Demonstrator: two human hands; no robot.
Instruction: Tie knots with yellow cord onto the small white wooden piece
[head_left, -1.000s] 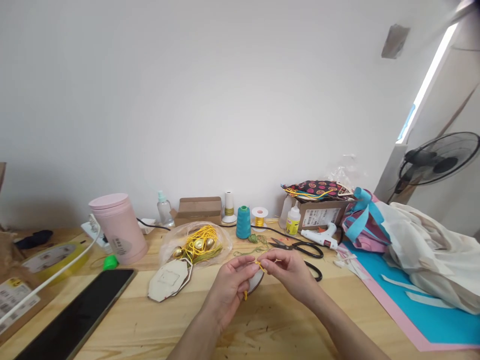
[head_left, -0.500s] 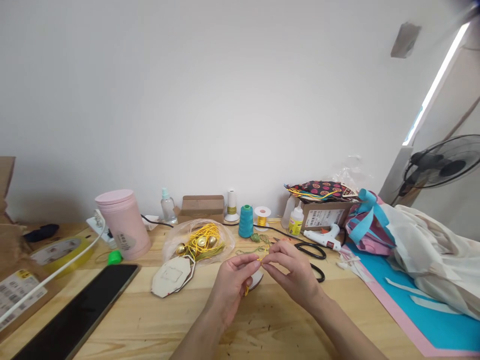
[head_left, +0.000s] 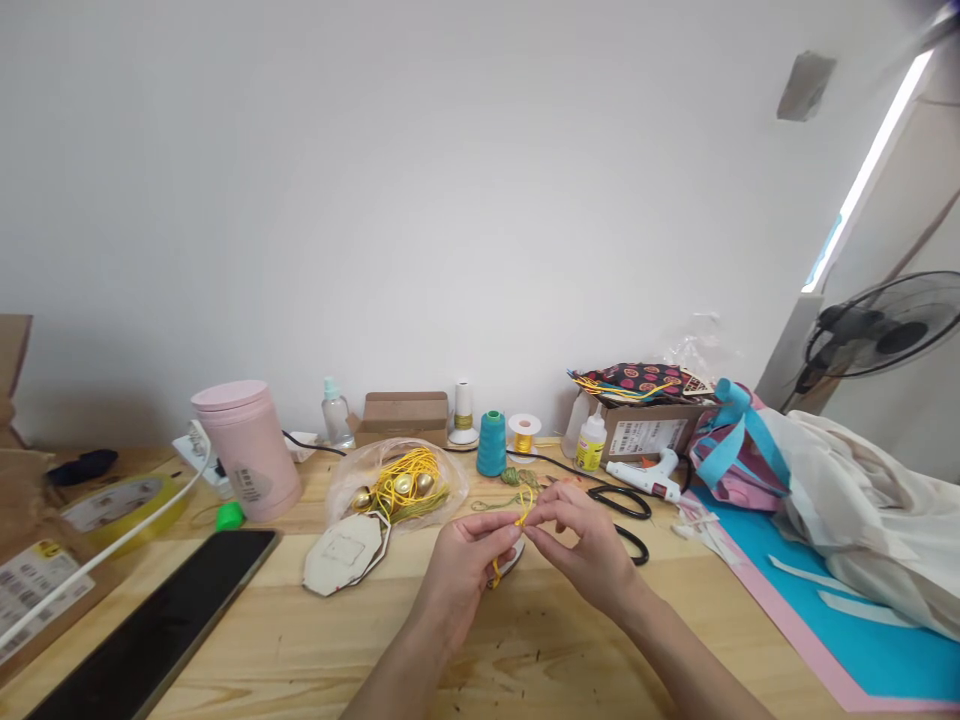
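Between my two hands is a thin yellow cord, with a small loop of it standing up above the fingertips. My left hand pinches the cord between thumb and forefinger, and a short piece of it hangs below the fingers. From the right, my right hand pinches the same cord, its fingertips close to the left ones. A pale, rounded flat piece shows partly behind the left fingers; most of it is hidden. Green cord lies on the table just beyond the hands.
Black-handled scissors and a white glue gun lie to the right. A plastic bag holds yellow cord and gold bells. Beyond stand a teal thread spool and a glue bottle. A phone and pink tumbler are left.
The yellow cord's loop now stands taller and more open above my fingertips. Both hands stay in nearly the same place.
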